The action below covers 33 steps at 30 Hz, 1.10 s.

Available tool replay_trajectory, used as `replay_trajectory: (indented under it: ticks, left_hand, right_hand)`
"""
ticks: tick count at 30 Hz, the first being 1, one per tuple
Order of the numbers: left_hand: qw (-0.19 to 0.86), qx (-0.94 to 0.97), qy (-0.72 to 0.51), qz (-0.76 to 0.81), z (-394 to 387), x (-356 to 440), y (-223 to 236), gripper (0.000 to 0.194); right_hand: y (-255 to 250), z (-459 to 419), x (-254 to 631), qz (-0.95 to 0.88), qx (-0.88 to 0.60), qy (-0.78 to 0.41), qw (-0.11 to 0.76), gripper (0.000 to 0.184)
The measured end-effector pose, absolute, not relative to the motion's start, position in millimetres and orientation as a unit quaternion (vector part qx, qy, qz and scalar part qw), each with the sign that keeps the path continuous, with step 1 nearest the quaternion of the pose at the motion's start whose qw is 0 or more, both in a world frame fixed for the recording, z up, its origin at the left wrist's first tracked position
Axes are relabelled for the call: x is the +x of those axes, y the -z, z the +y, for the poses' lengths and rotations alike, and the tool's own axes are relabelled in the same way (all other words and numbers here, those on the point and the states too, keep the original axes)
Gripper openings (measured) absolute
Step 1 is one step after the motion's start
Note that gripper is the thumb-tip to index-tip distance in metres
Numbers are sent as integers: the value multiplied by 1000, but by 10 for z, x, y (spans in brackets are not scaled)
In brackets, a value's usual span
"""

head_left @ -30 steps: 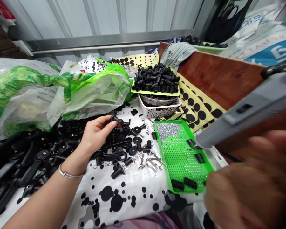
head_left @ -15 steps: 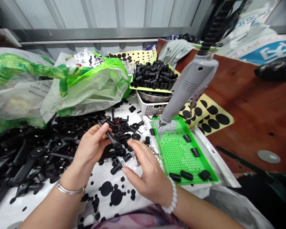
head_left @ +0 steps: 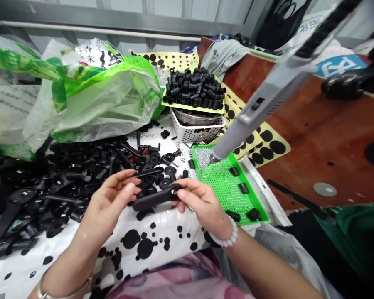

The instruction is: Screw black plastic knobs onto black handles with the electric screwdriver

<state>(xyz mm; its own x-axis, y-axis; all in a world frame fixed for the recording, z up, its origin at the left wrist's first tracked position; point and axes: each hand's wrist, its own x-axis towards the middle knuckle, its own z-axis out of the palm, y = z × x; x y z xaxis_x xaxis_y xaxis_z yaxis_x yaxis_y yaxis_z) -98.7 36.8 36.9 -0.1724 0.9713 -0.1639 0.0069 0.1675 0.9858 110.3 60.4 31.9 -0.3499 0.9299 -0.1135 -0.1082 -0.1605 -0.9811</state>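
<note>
My right hand (head_left: 202,203) grips the round end of a long black plastic lever arm (head_left: 154,198) above the table. My left hand (head_left: 109,203) is close to the lever's other end, with its fingertips at a thin black bar (head_left: 149,171). Whether those fingers pinch the bar, I cannot tell. Below both hands lies a heap of black plastic levers and small parts (head_left: 68,178). To the right, a grey handheld tool (head_left: 262,99) hangs on a ribbed black hose, its tip over silver grains on a green perforated tray (head_left: 221,182).
Several black rubber pieces (head_left: 243,188) lie on the green tray. Behind stand a tray of black tubes (head_left: 193,89), a white basket (head_left: 199,133) and plastic bags (head_left: 93,99). Black-dotted yellow sheets (head_left: 268,143) lie on a reddish-brown board (head_left: 318,128).
My right hand has moved from above the table to grip the black lever arm. The grey tool has tilted further right, and the view has shifted.
</note>
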Motion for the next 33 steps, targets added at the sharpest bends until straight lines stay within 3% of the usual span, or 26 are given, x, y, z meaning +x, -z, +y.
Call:
replay_trajectory:
  ticks: [6, 9, 13, 15, 22, 33]
  left_hand:
    - [502, 634, -249, 533, 67, -977, -346, 41]
    - [552, 558, -271, 557, 21, -965, -296, 45]
    - [620, 445, -337, 552, 14, -1027, -233, 41]
    - [627, 426, -358, 545, 8, -1083, -217, 38]
    - [637, 388, -338, 574, -53, -1297, -189, 45]
    - [648, 386, -334, 565, -105, -1293, -125, 46]
  right_hand:
    - [-261, 478, 1015, -563, -339, -710, 252, 28]
    - [-289, 571, 1030, -634, -356, -641, 245, 30]
    - [-405, 876, 1109, -817, -465, -297, 169, 26]
    - [-440, 1029, 1124, -846, -483, -193, 116, 24]
    - [-395, 1190, 953, -874, -470, -123, 24, 19]
    - [-331, 1083, 695, -884, -460, -81, -8, 15]
